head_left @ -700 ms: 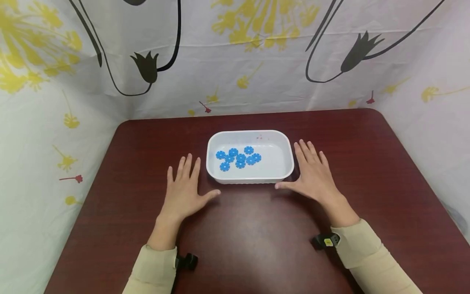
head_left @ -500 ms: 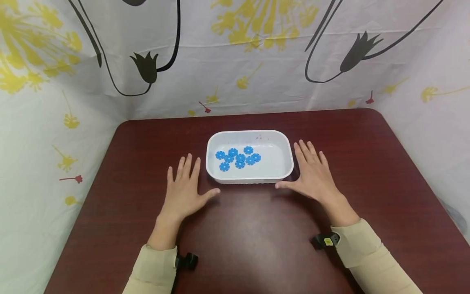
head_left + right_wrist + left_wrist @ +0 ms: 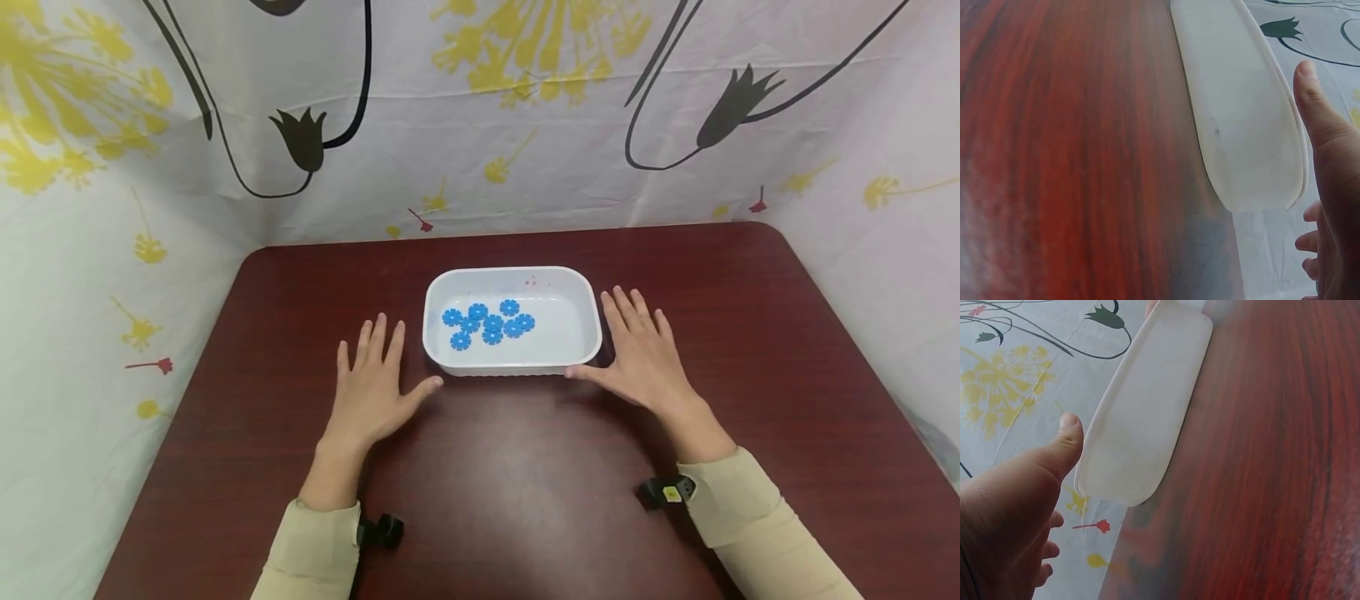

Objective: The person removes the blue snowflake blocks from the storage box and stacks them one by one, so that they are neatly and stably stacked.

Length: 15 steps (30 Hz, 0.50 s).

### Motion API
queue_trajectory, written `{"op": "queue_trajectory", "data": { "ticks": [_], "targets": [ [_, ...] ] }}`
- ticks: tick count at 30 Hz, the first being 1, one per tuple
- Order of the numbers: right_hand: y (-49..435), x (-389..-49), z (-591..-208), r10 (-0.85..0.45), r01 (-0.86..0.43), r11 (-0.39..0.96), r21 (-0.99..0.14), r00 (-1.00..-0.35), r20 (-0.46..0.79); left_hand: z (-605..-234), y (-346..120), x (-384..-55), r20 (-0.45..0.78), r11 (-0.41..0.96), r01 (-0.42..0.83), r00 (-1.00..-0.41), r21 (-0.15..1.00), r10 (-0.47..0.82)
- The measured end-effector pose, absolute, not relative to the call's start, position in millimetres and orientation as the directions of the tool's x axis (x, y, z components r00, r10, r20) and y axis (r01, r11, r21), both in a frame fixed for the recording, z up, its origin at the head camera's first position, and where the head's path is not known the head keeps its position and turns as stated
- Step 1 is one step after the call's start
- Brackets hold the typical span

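Note:
A white rectangular tray [image 3: 558, 342] with rounded corners stands on the table, and several blue notched discs [image 3: 492, 323] lie inside it, mostly toward its left half. My left hand [image 3: 371, 400] is spread wide, palm down, just left of the tray, its thumb pointing at the front left corner. On the other side, my right hand [image 3: 641, 354] has its fingers spread along the tray's right end, with the thumb right at the front right corner. Neither hand holds anything. Both wrist views show the tray's outer wall [image 3: 1147, 406] beside a thumb.
The dark red-brown wooden table [image 3: 517, 483] has rounded back corners. A white cloth [image 3: 480, 117] with yellow, grey and red flower prints hangs behind it and at both sides. Each wrist carries a small black camera [image 3: 386, 532] beside a beige sleeve [image 3: 318, 542].
My left hand has shifted slightly to the left, its thumb drawing a little away and up. My right hand and the tray stay nearly where they were.

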State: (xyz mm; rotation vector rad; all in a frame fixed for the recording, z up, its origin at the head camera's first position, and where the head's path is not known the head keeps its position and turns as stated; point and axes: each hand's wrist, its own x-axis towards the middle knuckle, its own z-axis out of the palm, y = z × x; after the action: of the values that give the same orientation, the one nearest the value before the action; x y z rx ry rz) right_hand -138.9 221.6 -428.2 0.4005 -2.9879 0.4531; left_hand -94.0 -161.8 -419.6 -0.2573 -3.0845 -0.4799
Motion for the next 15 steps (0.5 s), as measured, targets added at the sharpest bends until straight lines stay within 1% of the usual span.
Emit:
{"op": "queue_trajectory", "data": {
  "ticks": [4, 15],
  "targets": [
    [222.0, -138.2, -428.2, -0.236, -0.261, 0.924, -0.280, -0.964, 0.122, -420.0, -161.7, -94.2, 0.019, 0.940, 0.156, -0.987, 0.304, 0.158],
    [223.2, -138.5, -430.6, -0.245, -0.266, 0.920, -0.289, -0.963, 0.109, -426.0, -158.9, -91.6, 0.024, 0.934, 0.168, -0.985, 0.316, 0.169]
  ]
}}
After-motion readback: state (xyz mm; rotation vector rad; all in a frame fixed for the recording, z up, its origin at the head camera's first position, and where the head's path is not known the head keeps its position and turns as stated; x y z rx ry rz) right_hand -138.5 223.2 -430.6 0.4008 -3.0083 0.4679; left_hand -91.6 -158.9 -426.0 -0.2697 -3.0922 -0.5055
